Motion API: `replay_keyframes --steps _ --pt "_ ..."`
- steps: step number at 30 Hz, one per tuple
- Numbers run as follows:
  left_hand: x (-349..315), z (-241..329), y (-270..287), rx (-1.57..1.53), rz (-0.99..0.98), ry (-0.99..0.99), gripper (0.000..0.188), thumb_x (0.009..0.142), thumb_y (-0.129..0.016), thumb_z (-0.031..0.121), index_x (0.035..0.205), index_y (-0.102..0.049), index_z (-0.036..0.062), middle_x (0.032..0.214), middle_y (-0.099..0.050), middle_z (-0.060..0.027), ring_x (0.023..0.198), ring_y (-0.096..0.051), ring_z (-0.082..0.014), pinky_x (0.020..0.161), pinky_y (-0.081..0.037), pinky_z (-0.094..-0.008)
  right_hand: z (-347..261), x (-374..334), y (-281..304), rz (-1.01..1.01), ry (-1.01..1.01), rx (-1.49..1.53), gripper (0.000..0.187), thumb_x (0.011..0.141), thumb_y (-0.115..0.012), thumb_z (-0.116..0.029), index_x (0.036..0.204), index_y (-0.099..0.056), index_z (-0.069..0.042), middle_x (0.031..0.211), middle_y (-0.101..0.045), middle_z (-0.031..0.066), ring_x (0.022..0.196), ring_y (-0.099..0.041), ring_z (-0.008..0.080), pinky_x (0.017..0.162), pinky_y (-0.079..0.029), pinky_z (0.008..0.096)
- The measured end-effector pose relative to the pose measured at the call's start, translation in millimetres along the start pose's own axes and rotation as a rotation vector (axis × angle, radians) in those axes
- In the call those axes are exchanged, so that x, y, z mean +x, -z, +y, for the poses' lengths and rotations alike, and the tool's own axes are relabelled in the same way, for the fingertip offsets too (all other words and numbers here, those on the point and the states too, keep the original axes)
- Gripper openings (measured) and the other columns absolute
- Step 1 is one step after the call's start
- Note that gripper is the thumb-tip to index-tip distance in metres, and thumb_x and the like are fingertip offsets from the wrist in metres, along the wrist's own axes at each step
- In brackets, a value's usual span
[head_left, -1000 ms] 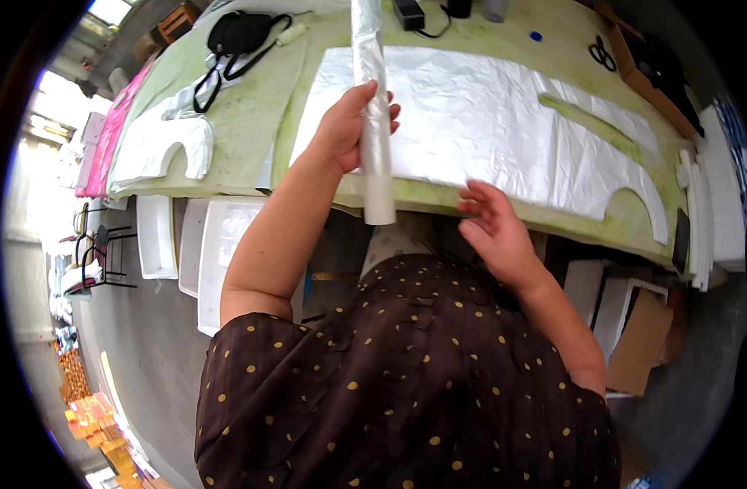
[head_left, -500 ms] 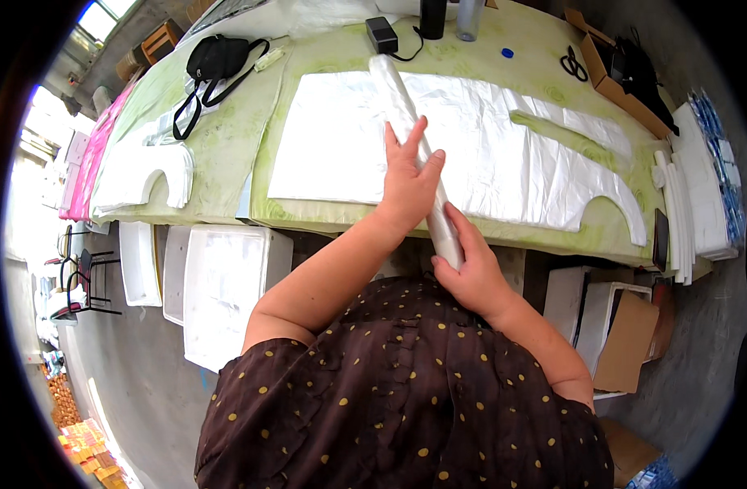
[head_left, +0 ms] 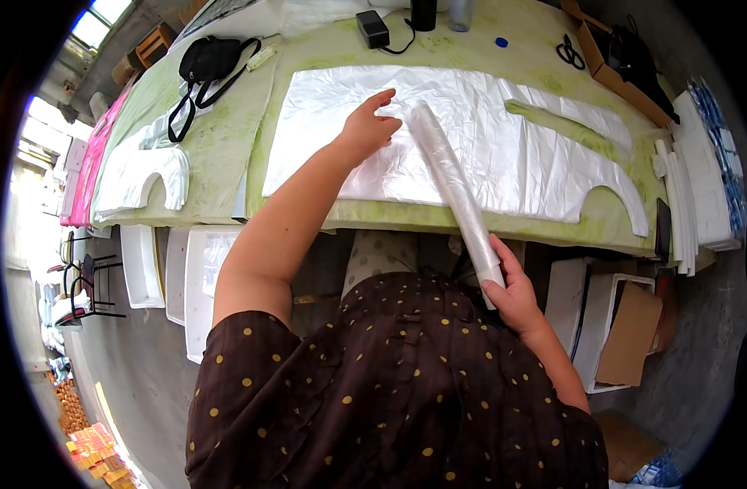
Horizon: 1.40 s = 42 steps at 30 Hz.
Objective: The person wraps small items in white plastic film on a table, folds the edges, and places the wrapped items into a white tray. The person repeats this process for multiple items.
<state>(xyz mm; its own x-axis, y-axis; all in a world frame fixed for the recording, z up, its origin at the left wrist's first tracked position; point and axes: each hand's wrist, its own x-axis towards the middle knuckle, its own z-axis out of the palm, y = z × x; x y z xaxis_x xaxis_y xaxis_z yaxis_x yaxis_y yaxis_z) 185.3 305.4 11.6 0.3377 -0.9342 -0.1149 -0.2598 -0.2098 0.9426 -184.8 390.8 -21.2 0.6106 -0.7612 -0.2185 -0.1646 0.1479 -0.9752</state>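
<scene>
A long roll of whitish plastic film (head_left: pixel 453 183) slants from over the table down toward my body. My right hand (head_left: pixel 514 287) grips its near end, fingers wrapped round it. My left hand (head_left: pixel 372 128) is apart from the roll, to its left, with fingers spread and nothing in them. Beneath both lies a flat stack of white plastic bags (head_left: pixel 333 98), with long handle strips and a rounded cut-out at its right end. The roll's far end rests on or just above this stack; I cannot tell which.
The table (head_left: pixel 227 183) has a green patterned cover. On it are a black pouch (head_left: pixel 209 59), a power adapter (head_left: pixel 373 29), scissors (head_left: pixel 569 53) and a cardboard box (head_left: pixel 614 77). White rolls (head_left: pixel 678 204) stand at the right edge. White bins (head_left: pixel 201 281) sit below left.
My left hand has let go of the roll and moved left. My right hand has shifted right and nearer my body, drawing the roll along with it.
</scene>
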Motion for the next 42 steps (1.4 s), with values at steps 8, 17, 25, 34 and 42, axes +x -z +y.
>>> replay_keyframes --steps 8,17,25,34,42 --pt "45 9 0 0.066 -0.242 0.265 0.053 0.087 -0.076 0.025 0.134 -0.060 0.0087 0.100 -0.065 -0.0015 0.076 -0.054 -0.0071 0.061 -0.043 -0.0226 -2 -3 7 -0.037 0.008 0.017 0.072 0.086 -0.062 -0.006 0.152 -0.035 -0.005 0.141 -0.050 0.0080 0.122 -0.049 0.0156 0.105 -0.039 0.0300" --pt "55 9 -1 -0.083 -0.239 0.320 0.019 0.089 -0.073 0.022 0.104 -0.066 0.0116 0.079 -0.057 0.0032 0.066 -0.047 -0.0059 0.054 -0.036 -0.0226 -7 -1 16 -0.002 0.168 -0.381 0.074 0.081 -0.065 -0.009 0.150 -0.039 -0.007 0.142 -0.052 0.0157 0.129 -0.052 0.0247 0.107 -0.040 0.0341" --pt "56 8 -2 -0.144 -0.145 0.338 0.014 0.089 -0.074 0.016 0.099 -0.067 0.0094 0.083 -0.061 0.0024 0.068 -0.050 -0.0062 0.054 -0.037 -0.0221 -34 0 17 0.036 -0.041 -0.374 0.083 0.079 -0.069 -0.013 0.154 -0.032 -0.011 0.118 -0.060 0.0168 0.103 -0.062 0.0258 0.094 -0.048 0.0346" --pt "64 0 -5 0.088 -0.195 0.302 0.017 0.090 -0.073 0.020 0.101 -0.068 0.0076 0.085 -0.062 0.0009 0.072 -0.054 -0.0079 0.057 -0.042 -0.0227 -47 -40 31 0.028 -0.191 -0.421 0.091 0.078 -0.070 -0.012 0.157 -0.025 -0.014 0.103 -0.063 0.0152 0.093 -0.063 0.0249 0.087 -0.050 0.0359" --pt "85 17 -12 0.199 -0.049 0.052 0.023 0.090 -0.071 0.027 0.104 -0.068 0.0085 0.091 -0.065 -0.0006 0.078 -0.058 -0.0101 0.061 -0.043 -0.0256 -36 -57 36 0.126 -0.118 -0.384 0.083 0.079 -0.071 -0.014 0.153 -0.034 -0.010 0.113 -0.065 0.0174 0.100 -0.064 0.0257 0.092 -0.049 0.0354"
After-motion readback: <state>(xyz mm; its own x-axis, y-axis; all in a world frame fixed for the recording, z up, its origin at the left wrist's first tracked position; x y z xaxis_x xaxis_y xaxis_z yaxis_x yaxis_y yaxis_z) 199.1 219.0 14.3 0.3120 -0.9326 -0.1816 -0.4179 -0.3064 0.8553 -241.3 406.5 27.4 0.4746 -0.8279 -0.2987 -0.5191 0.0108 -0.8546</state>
